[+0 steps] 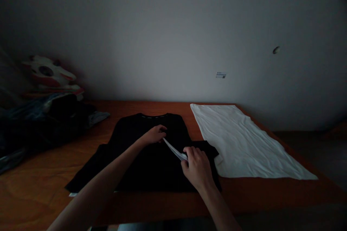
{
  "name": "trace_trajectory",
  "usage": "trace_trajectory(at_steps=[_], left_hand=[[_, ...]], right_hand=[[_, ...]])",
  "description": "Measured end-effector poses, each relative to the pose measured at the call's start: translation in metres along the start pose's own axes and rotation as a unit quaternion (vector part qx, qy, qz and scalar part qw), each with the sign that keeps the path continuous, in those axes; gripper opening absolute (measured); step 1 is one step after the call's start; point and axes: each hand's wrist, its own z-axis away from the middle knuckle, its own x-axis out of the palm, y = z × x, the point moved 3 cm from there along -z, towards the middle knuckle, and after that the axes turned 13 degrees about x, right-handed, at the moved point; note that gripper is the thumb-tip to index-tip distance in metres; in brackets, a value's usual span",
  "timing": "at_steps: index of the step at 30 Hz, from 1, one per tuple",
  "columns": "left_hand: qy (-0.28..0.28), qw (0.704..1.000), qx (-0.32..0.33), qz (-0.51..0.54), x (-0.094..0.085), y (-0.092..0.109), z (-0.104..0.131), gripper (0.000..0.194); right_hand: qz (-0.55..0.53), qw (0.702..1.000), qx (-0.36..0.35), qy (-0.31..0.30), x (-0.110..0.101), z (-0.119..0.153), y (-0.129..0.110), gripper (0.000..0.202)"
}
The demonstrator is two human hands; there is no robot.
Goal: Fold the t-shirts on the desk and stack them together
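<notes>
A black shirt (151,173) lies spread on the wooden table, its neckline toward the wall. Over its chest, my left hand (155,134) is closed on one end of a thin white strip (173,149). The strip's other end is pinched in my right hand (195,164), lower and to the right. It stretches between the two hands above the dark fabric; whether it belongs to the shirt cannot be made out. One shirt sleeve (207,148) reaches toward a white cloth at the right.
The white cloth (244,140) lies flat on the right part of the wooden table (40,184). Dark clothes (54,119) are heaped at the left, with a red and white toy (51,74) behind them. A pale wall (162,43) stands along the table's back.
</notes>
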Motion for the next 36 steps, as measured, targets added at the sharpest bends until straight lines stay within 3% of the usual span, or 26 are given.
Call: trace_trajectory(at_steps=[3, 7, 9, 12, 14, 18, 21, 24, 28, 31, 36], left_hand=[[0.042, 0.996, 0.029, -0.068, 0.005, 0.01, 0.009, 0.042], [0.071, 0.964, 0.151, -0.208, 0.013, 0.031, 0.017, 0.041], [0.082, 0.951, 0.175, -0.241, 0.005, 0.027, 0.019, 0.04], [0.124, 0.95, 0.143, -0.248, -0.029, -0.005, 0.021, 0.039], [0.16, 0.955, 0.072, -0.237, -0.06, -0.04, 0.028, 0.036], [0.205, 0.954, -0.099, -0.195, -0.114, -0.113, 0.049, 0.035], [0.217, 0.947, -0.164, -0.173, -0.135, -0.148, 0.06, 0.032], [0.211, 0.948, -0.199, -0.132, -0.144, -0.166, 0.059, 0.023], [0.183, 0.96, -0.2, -0.063, -0.149, -0.175, 0.047, 0.021], [0.184, 0.965, -0.183, -0.029, -0.158, -0.18, 0.042, 0.016], [0.193, 0.968, -0.158, 0.022, -0.179, -0.187, 0.036, 0.016]], right_hand=[[-0.017, 0.999, -0.041, -0.02, -0.011, -0.003, 0.001, 0.008], [-0.059, 0.995, -0.074, -0.033, -0.011, -0.005, 0.0, 0.04], [-0.061, 0.993, -0.078, -0.061, -0.005, -0.003, 0.0, 0.048], [-0.086, 0.987, -0.055, -0.125, 0.005, -0.01, 0.004, 0.05], [-0.134, 0.979, -0.017, -0.152, 0.01, -0.029, 0.01, 0.051], [-0.196, 0.964, 0.097, -0.148, 0.031, -0.098, 0.026, 0.024], [-0.195, 0.942, 0.214, -0.168, 0.06, -0.151, 0.033, 0.029], [-0.183, 0.933, 0.238, -0.201, 0.087, -0.186, 0.029, 0.029], [-0.174, 0.914, 0.235, -0.283, 0.109, -0.205, 0.024, 0.025], [-0.18, 0.9, 0.228, -0.324, 0.111, -0.213, 0.026, 0.021], [-0.205, 0.869, 0.203, -0.403, 0.096, -0.24, 0.027, 0.027]])
